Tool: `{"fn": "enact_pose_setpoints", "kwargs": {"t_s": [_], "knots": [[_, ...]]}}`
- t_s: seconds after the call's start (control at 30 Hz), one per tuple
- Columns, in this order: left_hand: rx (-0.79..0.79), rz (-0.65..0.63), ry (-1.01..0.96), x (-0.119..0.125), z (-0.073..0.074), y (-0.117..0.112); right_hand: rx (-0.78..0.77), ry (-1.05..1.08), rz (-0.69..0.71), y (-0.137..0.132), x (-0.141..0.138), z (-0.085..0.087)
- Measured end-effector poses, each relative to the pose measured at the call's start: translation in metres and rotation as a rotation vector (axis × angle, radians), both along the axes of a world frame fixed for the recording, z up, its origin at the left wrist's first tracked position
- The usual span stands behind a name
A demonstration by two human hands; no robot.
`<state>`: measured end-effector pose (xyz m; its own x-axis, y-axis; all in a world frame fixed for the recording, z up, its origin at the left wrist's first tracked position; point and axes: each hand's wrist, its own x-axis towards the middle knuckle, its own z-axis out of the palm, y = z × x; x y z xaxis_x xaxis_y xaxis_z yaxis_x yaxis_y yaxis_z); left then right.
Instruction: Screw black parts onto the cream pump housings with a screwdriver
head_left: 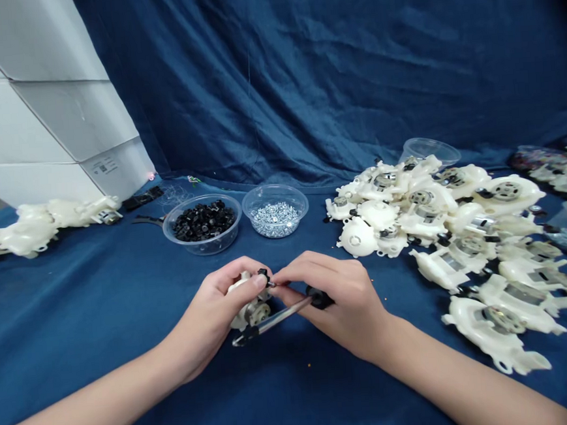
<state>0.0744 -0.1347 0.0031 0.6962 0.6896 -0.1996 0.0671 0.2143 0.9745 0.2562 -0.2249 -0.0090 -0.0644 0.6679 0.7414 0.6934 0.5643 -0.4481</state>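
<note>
My left hand [215,309] is closed around a cream plastic motor housing [242,315], with a round metal motor end showing at its lower side. Its thumb presses near a small black plastic piece [263,274] at the top of the housing. A screwdriver [287,312] is tucked in my right hand [343,293], its black handle in the palm and its shaft slanting down to the left, in front of the housing. The thumb and forefinger of that hand meet at the black piece, pinching a tiny shiny thing, perhaps a screw, too small to tell.
Beyond my hands stand a clear bowl of small black parts [203,225] and a clear bowl of silver screws [277,218]. Many cream motor housings [425,204] are heaped at the right. More housings [43,225] lie left, before a white box [50,119]. Blue cloth [124,303] covers the table.
</note>
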Motion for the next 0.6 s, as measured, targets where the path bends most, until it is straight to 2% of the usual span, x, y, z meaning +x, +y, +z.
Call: {"fn": "enact_pose_setpoints", "kwargs": {"t_s": [0.23, 0.47, 0.6], "knots": [[0.05, 0.042, 0.022, -0.003, -0.007, -0.001, 0.017, -0.113, -0.094, -0.003, 0.001, 0.0], [0.071, 0.042, 0.025, -0.003, -0.007, -0.002, 0.071, -0.37, -0.217, -0.004, 0.0, 0.002], [0.154, 0.063, 0.014, -0.003, -0.011, 0.0, 0.087, -0.383, -0.236, -0.003, -0.004, -0.004]]}}
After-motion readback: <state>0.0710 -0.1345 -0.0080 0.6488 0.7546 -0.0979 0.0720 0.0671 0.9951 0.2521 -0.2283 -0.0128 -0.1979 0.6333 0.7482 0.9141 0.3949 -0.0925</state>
